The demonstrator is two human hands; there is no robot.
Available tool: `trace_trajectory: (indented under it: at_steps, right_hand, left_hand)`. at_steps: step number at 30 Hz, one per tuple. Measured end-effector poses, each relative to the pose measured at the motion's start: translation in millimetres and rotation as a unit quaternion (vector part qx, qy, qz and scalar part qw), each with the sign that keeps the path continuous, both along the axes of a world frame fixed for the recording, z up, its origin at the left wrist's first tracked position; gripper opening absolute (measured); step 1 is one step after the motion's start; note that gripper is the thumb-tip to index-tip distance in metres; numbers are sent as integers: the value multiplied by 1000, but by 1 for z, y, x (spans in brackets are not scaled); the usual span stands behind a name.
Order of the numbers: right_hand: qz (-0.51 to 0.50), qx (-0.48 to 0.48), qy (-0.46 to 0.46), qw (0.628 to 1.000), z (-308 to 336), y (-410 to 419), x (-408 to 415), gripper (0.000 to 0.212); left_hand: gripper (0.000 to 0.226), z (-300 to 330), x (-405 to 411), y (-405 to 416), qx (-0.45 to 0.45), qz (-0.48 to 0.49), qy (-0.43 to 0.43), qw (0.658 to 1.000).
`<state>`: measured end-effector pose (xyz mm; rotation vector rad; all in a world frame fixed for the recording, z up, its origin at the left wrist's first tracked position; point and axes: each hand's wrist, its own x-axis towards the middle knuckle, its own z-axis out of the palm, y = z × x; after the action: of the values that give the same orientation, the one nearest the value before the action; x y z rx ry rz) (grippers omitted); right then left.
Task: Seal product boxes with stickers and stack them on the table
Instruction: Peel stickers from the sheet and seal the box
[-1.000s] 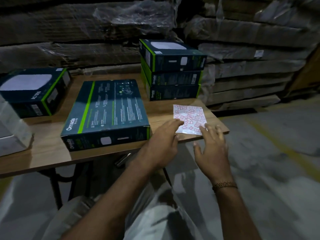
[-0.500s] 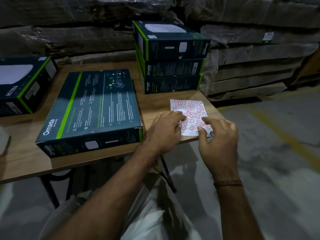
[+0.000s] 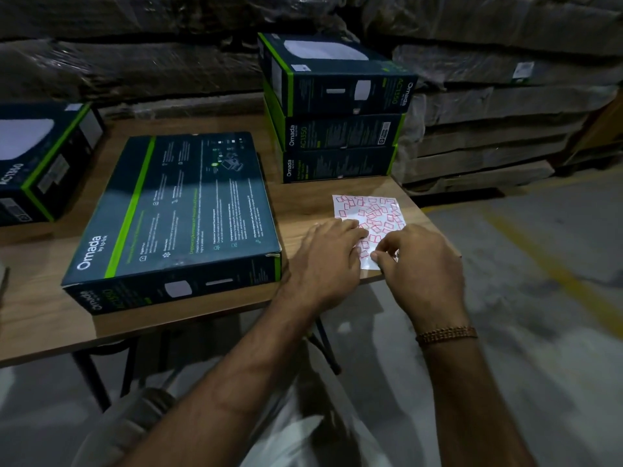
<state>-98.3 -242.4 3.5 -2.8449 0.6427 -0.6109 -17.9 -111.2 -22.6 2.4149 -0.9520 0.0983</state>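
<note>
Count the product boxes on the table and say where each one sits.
5 in view: three in the stack at the back right, one large flat box lying in the middle, and one box at the left edge, cut off by the frame, so more may sit beyond it.

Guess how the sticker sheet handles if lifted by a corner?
Probably floppy: the sticker sheet looks thin and lies flat on the table. Likely very light and prone to sliding, which may be why the left hand rests on it while the right hand picks at it.
</note>
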Motion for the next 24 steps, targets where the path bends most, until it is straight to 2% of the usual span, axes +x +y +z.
trace_trajectory:
  at_steps: [6, 13, 18, 24]
  right_hand:
    - [16, -54, 26, 998, 2, 6, 3, 19]
    - [-12, -48, 22, 999, -3, 9, 9, 24]
    - [8, 30, -16, 999, -6, -6, 11, 22]
    - [31, 187, -32, 981, -2, -27, 7, 14]
  left_hand:
    - [44, -3, 1, 0, 3, -7, -8, 1000]
    - [44, -2, 1, 1, 7, -4, -2, 1000]
    - [45, 2, -2, 1, 24, -3, -4, 1000]
    - [46, 9, -4, 4, 15, 1, 19, 1000]
